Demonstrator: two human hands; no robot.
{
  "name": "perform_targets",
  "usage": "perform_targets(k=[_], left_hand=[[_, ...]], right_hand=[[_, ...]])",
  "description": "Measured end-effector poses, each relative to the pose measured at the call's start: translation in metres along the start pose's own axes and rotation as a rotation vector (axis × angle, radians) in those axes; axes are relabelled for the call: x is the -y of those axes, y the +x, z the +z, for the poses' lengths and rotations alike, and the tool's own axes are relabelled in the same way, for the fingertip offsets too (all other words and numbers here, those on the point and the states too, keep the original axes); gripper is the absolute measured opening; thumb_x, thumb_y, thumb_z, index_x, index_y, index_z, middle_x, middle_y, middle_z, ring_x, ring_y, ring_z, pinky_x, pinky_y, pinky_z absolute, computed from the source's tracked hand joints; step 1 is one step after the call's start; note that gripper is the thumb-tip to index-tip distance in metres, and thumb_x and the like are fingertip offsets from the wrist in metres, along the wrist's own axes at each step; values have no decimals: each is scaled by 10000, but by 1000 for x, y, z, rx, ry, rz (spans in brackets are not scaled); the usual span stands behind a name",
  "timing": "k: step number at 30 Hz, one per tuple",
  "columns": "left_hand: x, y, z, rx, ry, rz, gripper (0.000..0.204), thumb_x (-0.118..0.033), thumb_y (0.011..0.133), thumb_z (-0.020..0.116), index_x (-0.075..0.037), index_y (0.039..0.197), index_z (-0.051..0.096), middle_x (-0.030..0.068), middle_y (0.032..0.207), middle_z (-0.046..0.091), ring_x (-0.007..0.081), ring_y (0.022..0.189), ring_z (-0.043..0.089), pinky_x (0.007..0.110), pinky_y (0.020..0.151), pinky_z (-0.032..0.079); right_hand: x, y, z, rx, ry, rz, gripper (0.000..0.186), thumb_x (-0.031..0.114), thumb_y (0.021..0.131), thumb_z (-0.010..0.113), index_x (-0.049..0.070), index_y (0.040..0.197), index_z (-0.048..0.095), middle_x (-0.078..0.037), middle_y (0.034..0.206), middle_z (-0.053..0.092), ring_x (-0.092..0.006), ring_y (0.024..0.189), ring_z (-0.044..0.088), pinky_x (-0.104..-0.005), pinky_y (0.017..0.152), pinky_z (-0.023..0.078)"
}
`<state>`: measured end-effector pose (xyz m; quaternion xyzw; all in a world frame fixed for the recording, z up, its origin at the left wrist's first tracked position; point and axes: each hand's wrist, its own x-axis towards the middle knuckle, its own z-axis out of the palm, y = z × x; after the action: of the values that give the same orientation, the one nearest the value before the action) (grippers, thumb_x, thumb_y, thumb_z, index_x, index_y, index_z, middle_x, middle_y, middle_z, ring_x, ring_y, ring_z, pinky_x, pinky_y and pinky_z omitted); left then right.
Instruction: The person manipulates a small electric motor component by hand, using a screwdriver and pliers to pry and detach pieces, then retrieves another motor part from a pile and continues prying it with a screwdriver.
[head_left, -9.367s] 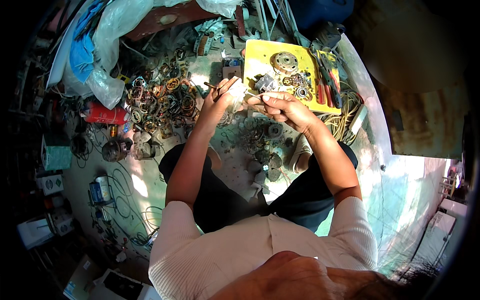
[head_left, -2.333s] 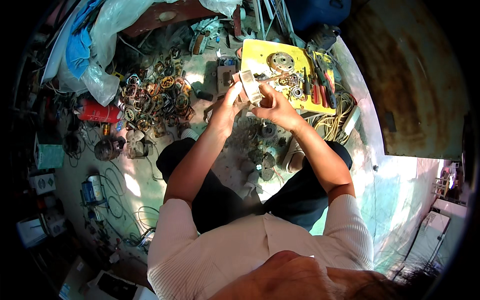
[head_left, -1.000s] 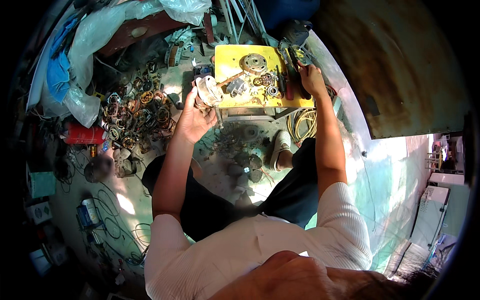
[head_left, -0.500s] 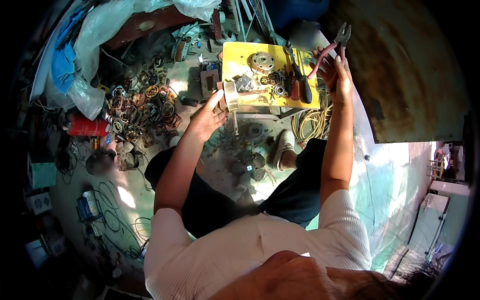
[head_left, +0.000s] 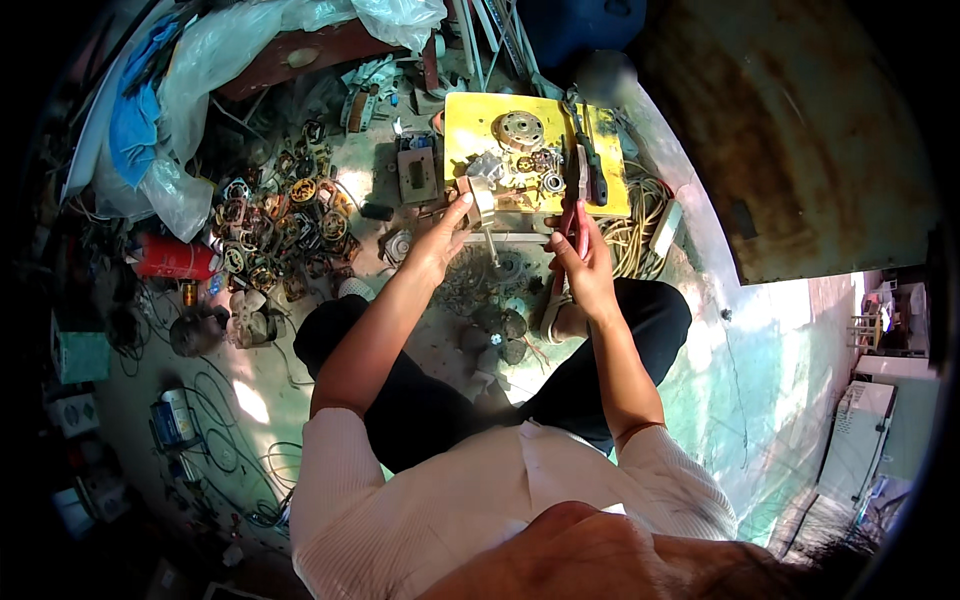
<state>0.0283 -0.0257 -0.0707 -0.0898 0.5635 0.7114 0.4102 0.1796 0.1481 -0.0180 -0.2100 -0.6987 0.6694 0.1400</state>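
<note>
1. Left hand (head_left: pixel 440 240) pinches a round metal part (head_left: pixel 482 203) at the yellow table's (head_left: pixel 465 115) near-left corner.
2. Right hand (head_left: pixel 587 265) curls round red-handled pliers (head_left: pixel 582 212), at the table's near edge.
3. Rod (head_left: pixel 492 248) juts from the part, pliers apart: looks unfinished.

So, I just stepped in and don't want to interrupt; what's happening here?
A person is at a yellow tabletop. The left grip holds a round metal part, its shaft sticking out; the right grip holds red-handled pliers, apart from it. A round perforated disc and smaller parts lie on the tabletop, and ring-shaped parts are heaped on the floor to the left.
</note>
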Motion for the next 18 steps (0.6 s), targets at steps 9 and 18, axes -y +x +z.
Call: perform_targets(k=[9,18], left_hand=[[-1,13,6,-3,-85,67,798,-541,740,769,-121,1360,492,77,1384,493,281,1258,489,465,1124,241],[-10,12,6,142,-195,139,607,-533,918,566,-113,1349,488,97,1281,559,252,1175,550,431,1090,340]], right_hand=[[-19,-10,31,174,211,231,404,187,911,583,39,1284,541,-28,959,614,-88,708,540,-215,520,440],[3,-8,47,193,42,45,544,127,883,575,72,1411,457,-42,1073,588,-85,753,523,-222,649,425]])
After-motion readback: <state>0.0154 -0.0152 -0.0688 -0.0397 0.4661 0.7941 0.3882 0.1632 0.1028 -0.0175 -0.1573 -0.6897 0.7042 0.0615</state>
